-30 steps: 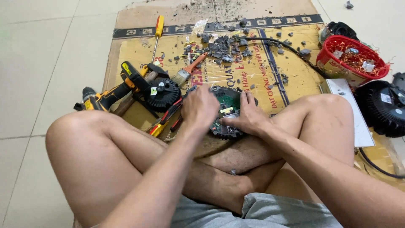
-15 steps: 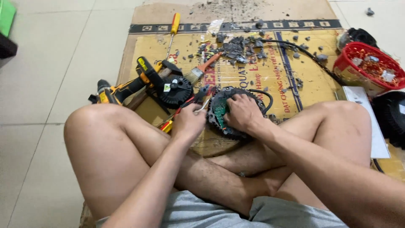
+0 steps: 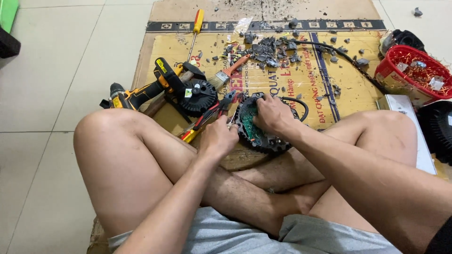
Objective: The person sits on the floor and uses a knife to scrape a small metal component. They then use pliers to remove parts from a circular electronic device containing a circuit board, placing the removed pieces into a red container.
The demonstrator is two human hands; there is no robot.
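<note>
At the far left, a yellow-and-black cordless drill (image 3: 136, 94) lies on the cardboard sheet (image 3: 301, 80), at about ten o'clock from your hands. Just right of it sits a black round ribbed cover (image 3: 198, 96), apart from the unit you are working on, so that part looks already off. A yellow-handled screwdriver (image 3: 195, 28) lies at eleven o'clock, and an orange-handled paintbrush (image 3: 229, 71) points toward the debris.

Your left hand (image 3: 217, 138) is curled closed at the left edge of the unit; red-handled pliers (image 3: 212, 113) lie right beside it, but whether you grip them or some smaller tool cannot be told. Your right hand (image 3: 273, 114) is clamped over the top of the round black housing (image 3: 256, 134), which rests tilted against your crossed shins, its green circuit board (image 3: 251, 124) exposed. A black cable (image 3: 301, 106) loops from it at two o'clock.

At twelve o'clock, grey broken fragments (image 3: 266, 47) are scattered, suggesting much stripping is done. The board is still seated in the housing, so that separation appears to remain. A red plastic basket (image 3: 414, 70) of bits sits at far right.
</note>
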